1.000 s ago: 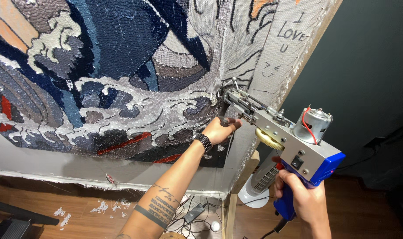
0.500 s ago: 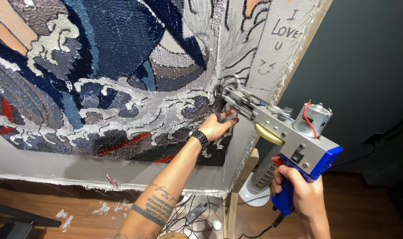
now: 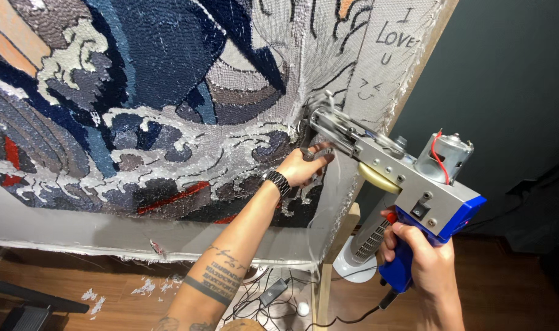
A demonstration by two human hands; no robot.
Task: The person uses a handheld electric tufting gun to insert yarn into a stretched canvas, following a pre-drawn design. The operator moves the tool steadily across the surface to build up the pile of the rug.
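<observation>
My right hand [image 3: 423,257] grips the blue handle of a silver tufting gun [image 3: 408,181], which has a motor with a red wire on top. The gun's needle end [image 3: 316,113] presses against the tufting cloth [image 3: 377,73] at the right edge of a blue, grey and white wave-pattern rug [image 3: 138,92]. My left hand [image 3: 301,170], with a dark watch on the wrist, is closed around the gun's dark front grip [image 3: 316,153] just below the needle, close against the cloth.
The cloth is stretched on a wooden frame [image 3: 331,257]. Below lie a wooden floor [image 3: 107,288] with yarn scraps [image 3: 145,286], tangled cables [image 3: 273,294] and a white stand base [image 3: 353,266]. A dark wall [image 3: 512,79] is at the right.
The gun and both hands have shifted slightly upward along the cloth's right edge. Both grips are unchanged.
</observation>
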